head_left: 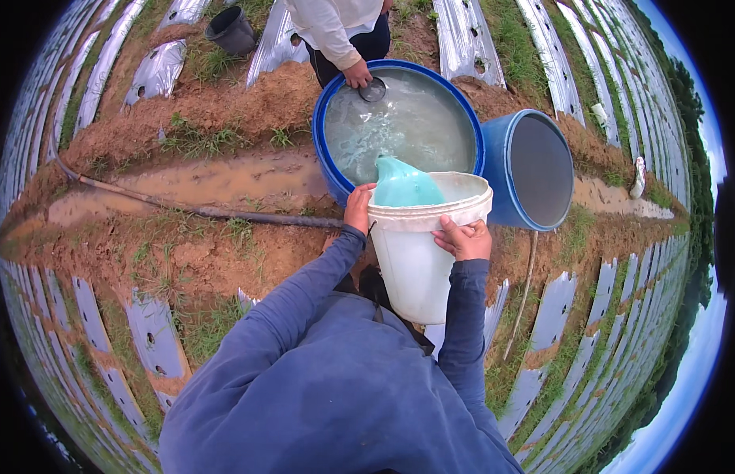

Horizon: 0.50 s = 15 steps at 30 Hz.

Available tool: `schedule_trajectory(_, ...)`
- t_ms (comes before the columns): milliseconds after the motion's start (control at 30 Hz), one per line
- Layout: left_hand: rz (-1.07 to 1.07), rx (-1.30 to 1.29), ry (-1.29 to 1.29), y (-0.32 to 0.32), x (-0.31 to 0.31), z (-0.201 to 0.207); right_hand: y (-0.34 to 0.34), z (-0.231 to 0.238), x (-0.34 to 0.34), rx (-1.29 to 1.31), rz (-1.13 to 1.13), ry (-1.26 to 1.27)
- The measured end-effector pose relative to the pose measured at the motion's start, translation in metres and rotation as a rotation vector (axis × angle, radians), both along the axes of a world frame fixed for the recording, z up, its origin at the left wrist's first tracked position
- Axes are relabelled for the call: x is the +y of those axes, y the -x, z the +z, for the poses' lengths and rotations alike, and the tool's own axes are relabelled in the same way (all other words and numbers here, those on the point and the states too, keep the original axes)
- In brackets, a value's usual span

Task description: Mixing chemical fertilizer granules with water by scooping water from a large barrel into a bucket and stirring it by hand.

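Both my hands hold a white plastic bucket [419, 272] by its rim, tilted away from me. My left hand [358, 208] grips the left side of the rim, and my right hand [464, 237] grips the near right side with its thumb on top. Turquoise liquid [407, 183] runs over the far edge of the bucket. It falls into a large round blue drum [321, 150] full of cloudy grey-green water. Pale foam swirls where it lands.
Across the drum, a co-worker's hand [357, 74] holds a small dark round container at the water. A second blue drum [502, 158] stands on the right. A dark hose [194, 209] crosses the muddy ditch [225, 180]. A black bucket [231, 31] sits far left among plastic-covered beds.
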<state>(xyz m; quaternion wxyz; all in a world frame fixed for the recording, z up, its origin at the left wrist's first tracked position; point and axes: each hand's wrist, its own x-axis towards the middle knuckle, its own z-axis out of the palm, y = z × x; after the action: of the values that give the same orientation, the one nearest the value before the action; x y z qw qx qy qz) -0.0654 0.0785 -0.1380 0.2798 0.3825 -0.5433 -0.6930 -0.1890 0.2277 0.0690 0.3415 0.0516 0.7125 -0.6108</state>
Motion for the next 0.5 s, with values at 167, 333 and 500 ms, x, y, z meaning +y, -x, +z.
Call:
schedule_trajectory(167,0.076,0.097,-0.212,-0.005,-0.012,-0.011,-0.015,-0.004,-0.022,0.026,-0.025,-0.005)
schedule_trajectory(333,-0.056,0.051,-0.107,-0.003,-0.016,-0.018,-0.010,-0.005,-0.015,0.017,-0.053,-0.037)
schedule_trajectory(500,0.026,0.104,-0.245,-0.001,-0.009,-0.035,-0.012,-0.009,-0.018,0.035,-0.039,-0.068)
